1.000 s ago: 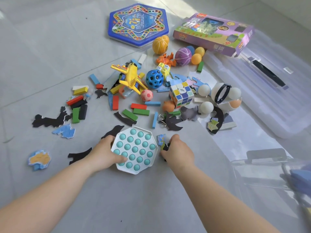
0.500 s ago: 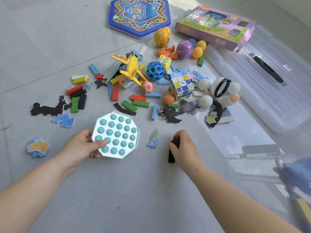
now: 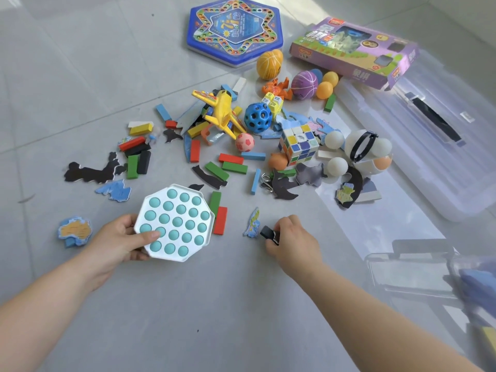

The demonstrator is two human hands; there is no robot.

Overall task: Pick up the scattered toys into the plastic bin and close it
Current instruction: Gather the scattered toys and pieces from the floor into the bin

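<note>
The octagonal pop-bubble toy [image 3: 175, 222] was held at its near-left edge by the left hand [image 3: 118, 242]. That grip was clamped on it, thumb across the top face and fingers curled underneath. The toy appeared raised slightly off the floor [image 3: 241, 304], and its far side overlapped a red block [image 3: 220, 220] and a green block [image 3: 214, 201]. Contact with them could not be determined.

The right hand [image 3: 292, 238] had its grip closed in a pinch on a small black piece [image 3: 268, 233], low over the floor and just beside a blue puzzle piece [image 3: 253, 222].

The plastic bin [image 3: 375, 264] stood open on the floor at the person's right, with blurred items inside. Its clear lid [image 3: 429, 170] lay beyond it, with a purple box [image 3: 354, 53] overlapping its far corner.

Most toys, including a yellow aeroplane [image 3: 222, 111] and a puzzle cube [image 3: 299, 143], lay scattered between the hands and a hexagonal game board [image 3: 234, 29]. The task was therefore judged to be at an early stage.

Step in hand: transfer both held items to the bin.
1. Lift the pop-bubble toy clear of the blocks before swinging it right.
2. Deliver the black piece first, since the right hand was nearer the bin.
3. Release each item low, inside the walls.
4. Lay the flat toy against the base or a wall, so that later toys fit and the lid can seat.
</note>
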